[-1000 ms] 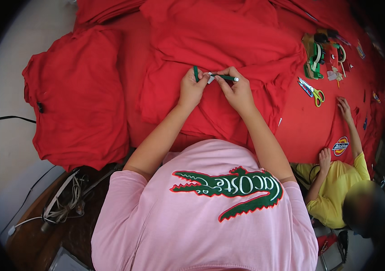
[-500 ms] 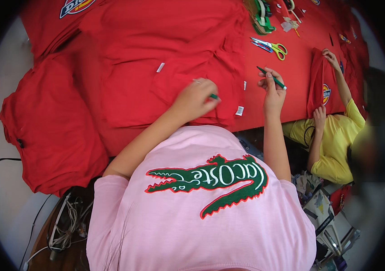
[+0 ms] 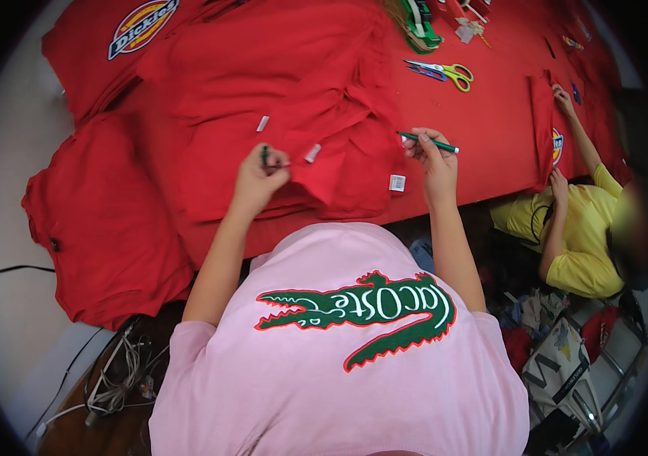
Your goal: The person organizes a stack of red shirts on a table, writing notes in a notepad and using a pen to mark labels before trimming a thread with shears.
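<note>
My left hand point(image 3: 257, 181) is closed over the stack of red garments point(image 3: 221, 163), with a short dark green piece like a pen cap point(image 3: 265, 156) between its fingers. Its fingertips are close to the raised red cloth, and I cannot tell whether they also grip it. Right of them is a white label point(image 3: 312, 153); a second white label point(image 3: 262, 123) lies farther back. In my right hand point(image 3: 432, 163), a slim green marker with a white end point(image 3: 438, 143) is held, its tip pointing left. A printed white tag point(image 3: 397, 182) lies by the garment's right edge.
Scissors with yellow-green handles point(image 3: 457, 74) and a blue-handled cutter point(image 3: 426, 72) lie on the red tabletop. Behind them stands a green tape dispenser point(image 3: 421, 30). Another red garment point(image 3: 107, 228) hangs at left. At right, a person in yellow point(image 3: 578, 235) handles a red garment point(image 3: 543, 129).
My left hand has moved left across the red cloth, and a label now shows beside it. My right hand has moved left with the marker, toward the garments' edge.
</note>
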Motion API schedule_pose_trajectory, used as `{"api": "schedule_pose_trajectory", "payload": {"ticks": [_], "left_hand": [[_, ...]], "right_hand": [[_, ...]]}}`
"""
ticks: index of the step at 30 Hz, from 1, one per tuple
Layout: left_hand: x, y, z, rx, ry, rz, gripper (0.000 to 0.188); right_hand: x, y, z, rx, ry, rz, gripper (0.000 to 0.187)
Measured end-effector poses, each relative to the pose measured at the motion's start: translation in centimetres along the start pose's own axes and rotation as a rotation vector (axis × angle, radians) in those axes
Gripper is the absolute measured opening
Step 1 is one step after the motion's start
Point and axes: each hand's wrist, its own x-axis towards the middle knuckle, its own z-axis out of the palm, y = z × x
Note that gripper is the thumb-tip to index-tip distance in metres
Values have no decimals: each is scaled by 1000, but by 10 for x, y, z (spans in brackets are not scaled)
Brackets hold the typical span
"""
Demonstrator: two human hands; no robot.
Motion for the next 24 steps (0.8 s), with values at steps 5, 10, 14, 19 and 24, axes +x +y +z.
{"api": "schedule_pose_trajectory", "payload": {"ticks": [5, 10, 14, 19, 24], "left_hand": [[-18, -13, -71, 241, 382, 124, 29], [-12, 27, 0, 483, 187, 311, 23], [10, 2, 34, 856, 239, 459, 19], [33, -12, 23, 678, 300, 146, 20], [54, -48, 4, -12, 388, 94, 29]], "right_hand": [[5, 17, 49, 53, -178, 75, 16], [27, 35, 116, 63, -313, 101, 15], [43, 49, 143, 47, -343, 103, 13], [49, 68, 148, -50, -361, 3, 9], [41, 63, 161, -115, -357, 2, 6]]}}
